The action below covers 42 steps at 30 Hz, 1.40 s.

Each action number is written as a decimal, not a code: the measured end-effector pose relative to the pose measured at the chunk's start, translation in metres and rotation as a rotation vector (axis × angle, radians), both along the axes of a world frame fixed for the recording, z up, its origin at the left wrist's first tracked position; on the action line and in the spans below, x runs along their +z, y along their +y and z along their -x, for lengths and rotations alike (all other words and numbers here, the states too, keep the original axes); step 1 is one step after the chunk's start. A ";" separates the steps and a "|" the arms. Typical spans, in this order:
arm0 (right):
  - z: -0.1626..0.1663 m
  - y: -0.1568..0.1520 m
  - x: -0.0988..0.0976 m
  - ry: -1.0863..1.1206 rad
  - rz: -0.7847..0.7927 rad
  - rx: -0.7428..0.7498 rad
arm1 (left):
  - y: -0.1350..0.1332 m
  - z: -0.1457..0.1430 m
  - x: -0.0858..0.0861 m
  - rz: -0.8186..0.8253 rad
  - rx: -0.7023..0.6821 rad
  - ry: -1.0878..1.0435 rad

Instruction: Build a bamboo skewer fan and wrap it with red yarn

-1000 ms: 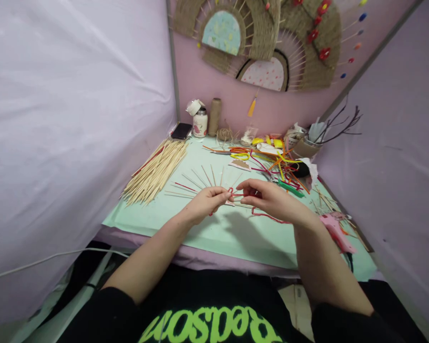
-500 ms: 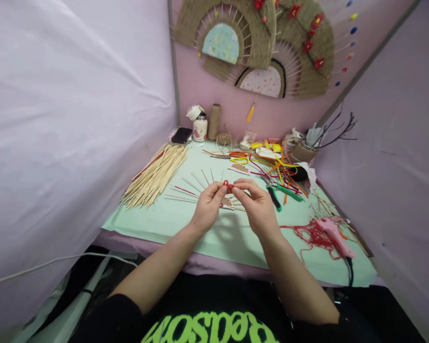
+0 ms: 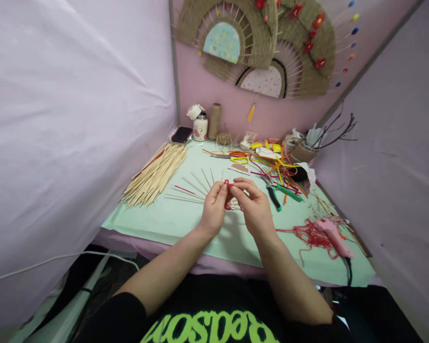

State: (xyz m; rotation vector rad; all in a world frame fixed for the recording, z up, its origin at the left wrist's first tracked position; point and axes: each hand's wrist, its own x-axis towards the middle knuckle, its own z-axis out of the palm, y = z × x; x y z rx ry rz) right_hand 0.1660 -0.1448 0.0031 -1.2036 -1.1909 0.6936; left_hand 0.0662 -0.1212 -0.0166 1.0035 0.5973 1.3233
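In the head view, both hands meet above the green counter (image 3: 153, 223). The left hand (image 3: 213, 205) is almost closed, its thumb and fingers pinching the red yarn (image 3: 227, 182). The right hand (image 3: 256, 206) has bent fingers and pinches the same yarn, which makes a small loop between the fingertips. Partly hidden by the hands, a fan of thin sticks (image 3: 188, 192) is spread on the counter. To the right, a tangled heap of yarn (image 3: 309, 235) lies beside a pink glue gun (image 3: 333, 236).
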 end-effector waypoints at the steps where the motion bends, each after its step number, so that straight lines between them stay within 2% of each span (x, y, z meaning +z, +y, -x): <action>1: 0.000 0.000 0.000 -0.010 0.013 -0.002 | -0.001 -0.002 -0.002 0.011 -0.030 -0.027; 5: -0.001 -0.001 0.002 -0.051 0.003 -0.007 | -0.004 -0.003 -0.004 -0.007 -0.079 0.009; 10: -0.006 -0.004 0.005 -0.022 -0.023 -0.003 | -0.008 0.004 0.004 -0.076 -0.076 0.127; 15: -0.013 -0.008 0.010 -0.107 -0.011 -0.005 | -0.007 0.008 0.005 -0.106 -0.118 0.213; 22: -0.024 -0.008 0.014 -0.110 -0.005 0.052 | -0.005 0.009 0.003 -0.092 -0.257 0.191; 25: -0.026 -0.006 0.009 -0.053 0.014 0.093 | -0.003 0.011 0.007 -0.052 -0.294 0.123; 28: -0.024 -0.005 0.004 0.004 0.072 0.140 | 0.001 0.013 0.014 -0.015 -0.271 0.028; 32: -0.018 -0.009 -0.002 0.035 0.172 0.315 | 0.007 0.017 0.022 0.066 -0.213 -0.117; 36: -0.016 -0.016 -0.008 -0.110 0.278 0.424 | 0.015 0.022 0.027 0.178 -0.175 -0.220; 39: -0.017 -0.023 -0.011 -0.302 0.304 0.401 | 0.024 0.028 0.031 0.256 -0.137 -0.309; 42: -0.016 -0.029 -0.012 -0.403 0.277 0.355 | 0.031 0.032 0.035 0.329 -0.093 -0.398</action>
